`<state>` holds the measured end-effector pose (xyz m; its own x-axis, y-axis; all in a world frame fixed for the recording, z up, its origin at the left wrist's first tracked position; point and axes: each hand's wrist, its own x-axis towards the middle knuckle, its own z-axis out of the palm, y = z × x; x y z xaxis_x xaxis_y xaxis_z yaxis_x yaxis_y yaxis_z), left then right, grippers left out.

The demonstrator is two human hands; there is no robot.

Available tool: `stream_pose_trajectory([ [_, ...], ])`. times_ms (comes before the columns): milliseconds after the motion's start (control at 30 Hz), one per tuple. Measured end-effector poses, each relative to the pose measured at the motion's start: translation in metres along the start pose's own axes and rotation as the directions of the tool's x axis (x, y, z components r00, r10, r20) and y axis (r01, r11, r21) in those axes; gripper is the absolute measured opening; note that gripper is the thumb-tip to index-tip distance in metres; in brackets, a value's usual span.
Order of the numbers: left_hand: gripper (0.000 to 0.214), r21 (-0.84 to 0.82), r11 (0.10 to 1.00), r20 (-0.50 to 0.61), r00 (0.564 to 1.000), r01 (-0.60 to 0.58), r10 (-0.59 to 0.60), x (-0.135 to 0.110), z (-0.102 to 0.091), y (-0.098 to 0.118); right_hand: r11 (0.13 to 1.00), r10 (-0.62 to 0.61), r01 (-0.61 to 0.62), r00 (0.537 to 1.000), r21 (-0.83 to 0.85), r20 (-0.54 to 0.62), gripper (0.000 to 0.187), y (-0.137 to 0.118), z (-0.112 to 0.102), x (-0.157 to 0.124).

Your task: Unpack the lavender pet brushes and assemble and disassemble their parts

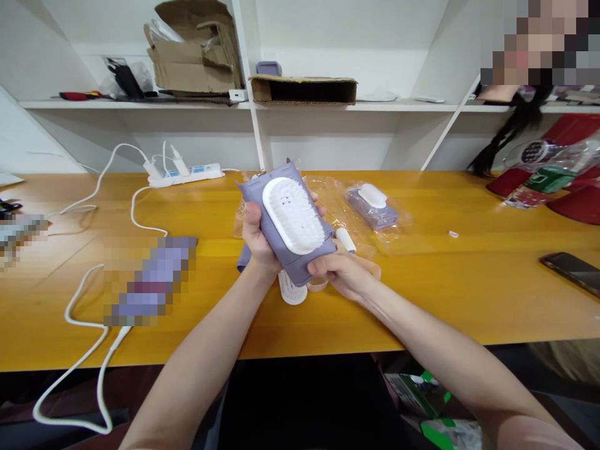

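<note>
Above the table I hold a purple flat plastic case with a white oval, bristle-like panel (297,215) facing me, tilted to one side. My left hand (259,240) is closed around its left edge, thumb in front. My right hand (342,272) pinches its lower right corner, with the thumb on the front face. Partly hidden below it are a white round bristled piece (293,292) and a purple part (242,257). A small white cylinder (345,240) lies just beyond my right hand. Farther back, a similar purple-and-white piece (372,205) lies on clear plastic wrap.
On the left are a charging phone (157,281), its white cable (100,381) and a power strip (190,175). To the right lie a dark phone (572,272) and a plastic bottle (548,178). White shelves hold cardboard boxes (194,56). Part of another person shows at upper right.
</note>
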<state>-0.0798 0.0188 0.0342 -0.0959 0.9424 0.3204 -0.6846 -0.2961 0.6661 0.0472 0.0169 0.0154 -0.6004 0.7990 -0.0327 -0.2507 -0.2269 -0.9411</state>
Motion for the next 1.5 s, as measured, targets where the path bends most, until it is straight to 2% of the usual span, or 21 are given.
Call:
stream_pose_trajectory([
  [167, 0.079, 0.019, 0.999, 0.015, 0.999, 0.029, -0.029, 0.002, -0.002, 0.000, 0.999, -0.037, 0.037, 0.999, 0.018, 0.018, 0.026, 0.006, -0.002, 0.003],
  [333, 0.073, 0.009, 1.000, 0.030, 0.999, 0.018, -0.018, 0.008, -0.008, 0.002, 1.000, 0.029, -0.028, 0.993, -0.012, 0.114, 0.035, 0.002, -0.003, 0.003],
  [533, 0.072, -0.002, 0.999, -0.001, 0.999, 0.033, -0.033, 0.009, -0.010, -0.001, 0.998, 0.046, -0.037, 0.984, -0.054, 0.174, 0.041, -0.002, -0.008, 0.002],
  [600, 0.071, -0.014, 1.000, 0.012, 1.000, 0.017, -0.017, 0.008, -0.008, -0.002, 0.997, 0.061, -0.052, 0.986, -0.060, 0.153, 0.042, -0.002, -0.008, 0.001],
  [667, 0.071, -0.007, 1.000, 0.014, 1.000, 0.001, -0.001, 0.007, -0.006, -0.003, 0.997, 0.046, -0.043, 0.997, -0.056, 0.069, 0.041, -0.003, -0.005, 0.000],
  [733, 0.072, 0.010, 1.000, 0.004, 1.000, -0.008, 0.008, 0.006, -0.004, -0.004, 1.000, 0.016, -0.017, 1.000, -0.024, -0.025, 0.036, -0.003, -0.001, -0.001],
  [800, 0.072, 0.012, 1.000, -0.006, 1.000, -0.022, 0.022, 0.004, -0.001, -0.005, 0.999, -0.012, 0.013, 0.999, 0.030, -0.053, 0.029, -0.002, 0.003, -0.003],
  [900, 0.073, 0.002, 0.999, -0.015, 0.999, -0.053, 0.053, 0.001, 0.001, -0.008, 0.992, -0.070, 0.075, 0.996, 0.099, -0.054, 0.024, 0.002, 0.005, -0.005],
  [1000, 0.075, 0.017, 0.999, -0.018, 0.999, -0.036, 0.036, 0.000, 0.001, -0.010, 0.991, -0.082, 0.086, 0.996, 0.101, -0.040, 0.029, 0.006, 0.004, -0.005],
  [1133, 0.074, 0.001, 1.000, 0.003, 1.000, 0.011, -0.011, 0.002, -0.003, -0.009, 0.996, -0.057, 0.056, 0.998, 0.066, 0.010, 0.032, 0.006, 0.000, -0.003],
  [1267, 0.073, -0.031, 0.999, 0.041, 0.999, 0.012, -0.010, 0.006, -0.007, -0.006, 1.000, 0.030, -0.030, 0.997, 0.002, 0.071, 0.032, 0.001, -0.003, -0.001],
  [1400, 0.074, -0.009, 1.000, 0.048, 0.999, 0.003, -0.002, 0.006, -0.006, -0.002, 0.994, 0.101, -0.096, 0.992, -0.061, 0.079, 0.029, -0.008, -0.005, -0.004],
  [1500, 0.075, 0.009, 1.000, 0.084, 0.996, 0.000, -0.001, 0.005, -0.004, 0.003, 0.995, 0.095, -0.092, 0.992, -0.046, 0.085, 0.026, -0.016, -0.007, -0.006],
])
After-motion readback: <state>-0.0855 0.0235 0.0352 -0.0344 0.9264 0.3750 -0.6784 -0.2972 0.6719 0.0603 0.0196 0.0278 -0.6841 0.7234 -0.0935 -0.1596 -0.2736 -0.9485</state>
